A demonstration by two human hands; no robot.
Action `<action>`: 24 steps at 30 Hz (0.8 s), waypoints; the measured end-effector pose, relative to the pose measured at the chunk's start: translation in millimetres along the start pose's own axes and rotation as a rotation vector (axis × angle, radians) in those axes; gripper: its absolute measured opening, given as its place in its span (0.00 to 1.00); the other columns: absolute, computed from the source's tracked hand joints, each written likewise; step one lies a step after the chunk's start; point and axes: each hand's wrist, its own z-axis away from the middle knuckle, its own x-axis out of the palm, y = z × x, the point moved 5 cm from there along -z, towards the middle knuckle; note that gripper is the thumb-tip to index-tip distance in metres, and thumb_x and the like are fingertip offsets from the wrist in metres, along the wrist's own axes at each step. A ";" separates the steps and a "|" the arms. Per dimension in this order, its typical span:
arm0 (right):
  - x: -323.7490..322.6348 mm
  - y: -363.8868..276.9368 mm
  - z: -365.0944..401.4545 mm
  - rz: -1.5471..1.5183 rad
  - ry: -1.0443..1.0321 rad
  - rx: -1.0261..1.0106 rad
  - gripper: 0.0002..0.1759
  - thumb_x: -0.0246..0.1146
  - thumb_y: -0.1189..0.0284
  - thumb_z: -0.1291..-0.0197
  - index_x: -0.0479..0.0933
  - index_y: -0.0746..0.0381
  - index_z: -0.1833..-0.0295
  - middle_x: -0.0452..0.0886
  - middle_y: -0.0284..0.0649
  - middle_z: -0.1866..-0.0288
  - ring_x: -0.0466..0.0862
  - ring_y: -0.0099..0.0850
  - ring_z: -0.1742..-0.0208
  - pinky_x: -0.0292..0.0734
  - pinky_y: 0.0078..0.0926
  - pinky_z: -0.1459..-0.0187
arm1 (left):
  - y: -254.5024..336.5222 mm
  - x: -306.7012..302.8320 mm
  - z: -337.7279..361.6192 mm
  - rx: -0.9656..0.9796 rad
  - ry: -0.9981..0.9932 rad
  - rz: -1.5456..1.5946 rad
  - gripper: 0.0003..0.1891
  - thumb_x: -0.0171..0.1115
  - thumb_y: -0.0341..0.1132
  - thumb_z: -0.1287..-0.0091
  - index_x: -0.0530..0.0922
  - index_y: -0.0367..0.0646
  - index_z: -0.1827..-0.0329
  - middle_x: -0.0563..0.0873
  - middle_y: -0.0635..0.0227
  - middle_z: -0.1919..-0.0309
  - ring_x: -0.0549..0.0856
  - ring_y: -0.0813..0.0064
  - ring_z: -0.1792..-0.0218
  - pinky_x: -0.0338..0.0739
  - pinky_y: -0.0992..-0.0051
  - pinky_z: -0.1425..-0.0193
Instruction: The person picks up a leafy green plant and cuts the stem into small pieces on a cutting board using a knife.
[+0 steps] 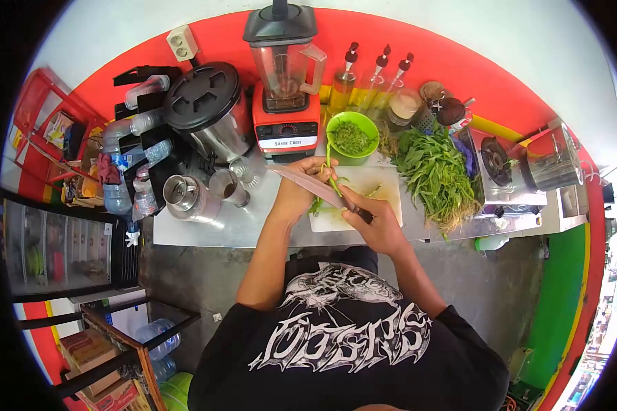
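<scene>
My left hand (307, 175) is closed on a thin green stem (332, 168), held up over the white cutting board (391, 195). In my right hand (377, 222) is a knife (308, 183), gripped by its dark handle. Its broad blade points up and to the left, crossing in front of the stem and my left wrist. Bits of green lie on the board. Just behind it stands a green bowl (358, 156) with chopped greens (350, 138) inside. A large heap of leafy greens (428, 168) with roots rests to the right of the board.
A red blender (286, 127) and a big steel pot with a black lid (202, 96) stand at the back left. Near my left arm are a steel jug (185, 195) and a glass (227, 188). Pump bottles (343, 85) line the wall; a stove (497, 164) is at right.
</scene>
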 end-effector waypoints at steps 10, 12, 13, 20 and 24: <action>6.1 0.5 -2.4 -0.025 0.002 -0.031 0.31 0.67 0.72 0.33 0.72 0.56 0.25 0.71 0.32 0.74 0.65 0.20 0.75 0.66 0.24 0.71 | -2.2 -0.2 4.7 -0.035 -0.008 0.063 0.13 0.68 0.36 0.28 0.84 0.37 0.48 0.87 0.72 0.65 0.84 0.82 0.65 0.78 0.80 0.58; 5.8 -1.4 -2.8 -0.038 -0.012 -0.018 0.31 0.67 0.72 0.33 0.72 0.56 0.25 0.71 0.31 0.74 0.65 0.19 0.75 0.65 0.23 0.72 | 3.4 -1.5 5.8 0.000 0.019 0.011 0.12 0.68 0.36 0.28 0.83 0.37 0.49 0.87 0.71 0.64 0.84 0.82 0.64 0.79 0.80 0.57; 5.0 -3.8 -3.6 -0.056 -0.018 0.011 0.32 0.67 0.72 0.33 0.71 0.55 0.24 0.69 0.30 0.74 0.64 0.19 0.75 0.63 0.23 0.72 | 8.1 -0.3 8.1 0.029 0.032 0.010 0.13 0.69 0.37 0.29 0.83 0.37 0.49 0.87 0.71 0.65 0.84 0.81 0.64 0.79 0.79 0.57; 2.8 -4.2 -4.9 -0.045 -0.029 -0.004 0.33 0.68 0.70 0.34 0.69 0.56 0.24 0.64 0.31 0.76 0.63 0.20 0.77 0.60 0.24 0.73 | 5.3 -7.9 8.7 0.016 0.042 0.077 0.15 0.70 0.38 0.30 0.82 0.36 0.48 0.87 0.69 0.65 0.84 0.79 0.66 0.80 0.78 0.59; 3.3 0.4 -2.8 -0.046 -0.021 -0.005 0.33 0.68 0.70 0.34 0.69 0.56 0.24 0.66 0.32 0.78 0.64 0.20 0.77 0.61 0.25 0.73 | 0.8 -15.1 7.3 0.016 0.038 0.152 0.13 0.69 0.36 0.29 0.83 0.37 0.48 0.87 0.70 0.65 0.85 0.81 0.66 0.80 0.79 0.60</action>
